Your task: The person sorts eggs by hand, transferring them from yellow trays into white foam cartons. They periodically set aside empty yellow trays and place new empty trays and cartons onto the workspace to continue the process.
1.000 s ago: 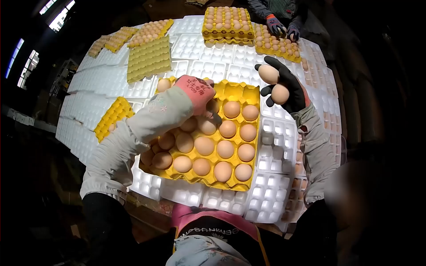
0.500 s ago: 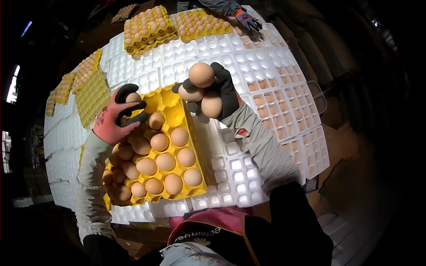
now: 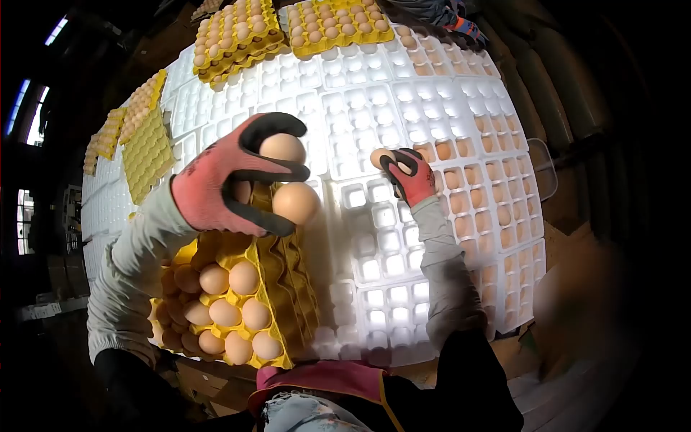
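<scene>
My left hand, in a red and black glove, is closed around several eggs above the far end of a yellow egg tray. One egg shows between the upper fingers and another by the thumb. Farther right, my right hand grips eggs low over the white moulded trays; its fingers partly cover them. The yellow egg tray at the lower left holds rows of brown eggs in its near part and appears to be stacked on others.
Stacked yellow trays of eggs stand at the back, with another filled tray beside them. White trays at the right hold brown eggs. A co-worker's gloved hand is at the far right edge. An egg-less yellow tray lies left.
My right hand has moved right, from above the yellow tray to the white trays, with its eggs. My left hand has lifted eggs from the yellow tray and moved right. The view has shifted.
</scene>
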`<state>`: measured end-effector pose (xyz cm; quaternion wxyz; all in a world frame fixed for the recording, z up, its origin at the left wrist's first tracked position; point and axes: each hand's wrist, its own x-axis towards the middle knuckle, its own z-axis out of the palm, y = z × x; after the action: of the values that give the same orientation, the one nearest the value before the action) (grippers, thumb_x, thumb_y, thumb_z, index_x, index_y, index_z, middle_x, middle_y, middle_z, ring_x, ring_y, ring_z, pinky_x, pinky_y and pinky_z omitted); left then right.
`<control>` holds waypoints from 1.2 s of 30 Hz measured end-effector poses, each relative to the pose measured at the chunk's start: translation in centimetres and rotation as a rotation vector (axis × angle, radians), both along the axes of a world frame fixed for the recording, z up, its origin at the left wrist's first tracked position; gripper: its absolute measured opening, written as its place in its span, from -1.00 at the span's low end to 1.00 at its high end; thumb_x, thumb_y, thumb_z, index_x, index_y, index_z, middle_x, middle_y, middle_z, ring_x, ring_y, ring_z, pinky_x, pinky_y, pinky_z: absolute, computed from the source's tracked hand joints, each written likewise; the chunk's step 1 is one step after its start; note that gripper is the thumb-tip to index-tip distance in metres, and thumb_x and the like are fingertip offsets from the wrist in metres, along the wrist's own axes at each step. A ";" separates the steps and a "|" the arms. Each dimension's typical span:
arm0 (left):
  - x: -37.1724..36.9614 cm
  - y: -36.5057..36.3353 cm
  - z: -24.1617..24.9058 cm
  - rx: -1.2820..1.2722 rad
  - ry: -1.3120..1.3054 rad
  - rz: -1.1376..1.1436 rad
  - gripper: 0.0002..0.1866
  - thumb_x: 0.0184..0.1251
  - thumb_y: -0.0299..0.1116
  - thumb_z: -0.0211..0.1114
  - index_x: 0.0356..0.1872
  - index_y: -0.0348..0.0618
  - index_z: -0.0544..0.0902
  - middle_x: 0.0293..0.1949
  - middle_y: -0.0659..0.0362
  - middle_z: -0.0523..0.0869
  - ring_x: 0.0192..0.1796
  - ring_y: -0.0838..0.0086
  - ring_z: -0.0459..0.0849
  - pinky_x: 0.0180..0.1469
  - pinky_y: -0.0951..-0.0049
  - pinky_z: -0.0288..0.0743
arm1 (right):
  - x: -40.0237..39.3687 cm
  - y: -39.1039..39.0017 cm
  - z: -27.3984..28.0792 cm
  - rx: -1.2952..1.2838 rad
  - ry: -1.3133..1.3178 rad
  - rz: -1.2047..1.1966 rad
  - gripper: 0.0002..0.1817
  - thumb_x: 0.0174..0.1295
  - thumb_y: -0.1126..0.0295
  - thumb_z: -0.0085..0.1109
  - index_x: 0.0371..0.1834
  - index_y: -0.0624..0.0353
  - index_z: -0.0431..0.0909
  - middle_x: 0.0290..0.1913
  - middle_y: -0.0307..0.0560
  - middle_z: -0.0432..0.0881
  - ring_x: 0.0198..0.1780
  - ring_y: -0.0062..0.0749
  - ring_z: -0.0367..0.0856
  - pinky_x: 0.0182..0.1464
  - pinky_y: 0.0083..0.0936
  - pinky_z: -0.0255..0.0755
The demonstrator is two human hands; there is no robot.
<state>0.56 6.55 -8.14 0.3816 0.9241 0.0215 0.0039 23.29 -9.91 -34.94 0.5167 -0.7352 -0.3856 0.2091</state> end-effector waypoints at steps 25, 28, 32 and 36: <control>18.6 8.2 -15.7 0.452 -0.364 -0.150 -0.51 0.27 -0.17 0.12 0.22 -0.01 0.37 0.25 0.07 0.39 0.26 0.19 0.36 0.23 0.20 0.25 | -5.9 2.3 13.6 0.494 0.055 -0.178 -0.60 0.41 0.40 -0.26 0.20 0.42 0.33 0.03 0.11 0.54 0.05 -0.30 0.51 0.14 -0.43 0.32; 9.9 13.2 -2.4 0.311 -0.390 0.187 -0.56 0.27 -0.09 0.14 0.17 0.15 0.49 -0.10 0.06 0.68 -0.10 0.24 0.67 0.00 0.30 0.50 | -10.4 3.1 18.7 0.373 0.040 0.361 -0.57 0.25 0.32 0.01 0.15 0.32 0.40 0.02 0.07 0.55 0.04 -0.26 0.50 0.12 -0.37 0.33; -10.4 8.6 4.5 -0.003 -0.080 0.449 -0.60 0.14 -0.15 0.34 -0.07 -0.18 0.63 -0.37 0.14 0.73 -0.51 0.53 0.66 -0.47 0.58 0.49 | -16.9 4.9 24.6 0.150 -0.858 0.945 -0.45 -0.03 0.08 0.26 -0.01 0.18 0.49 -0.17 -0.13 0.56 -0.10 -0.25 0.46 -0.02 -0.29 0.28; -16.0 -1.2 0.5 0.411 0.021 0.123 -0.33 -0.06 -0.24 0.43 0.17 -0.15 0.44 -0.22 0.14 0.65 -0.09 0.26 0.58 0.03 0.27 0.37 | -18.7 2.8 25.8 -0.087 -1.058 0.930 -0.39 -0.21 0.11 0.41 -0.05 0.16 0.53 -0.21 -0.06 0.61 -0.06 -0.18 0.52 0.04 -0.27 0.31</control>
<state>-15.48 5.39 -7.66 0.1839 0.9794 0.0804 0.0220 4.57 -7.15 -9.13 0.0871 -0.5174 -0.8504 0.0379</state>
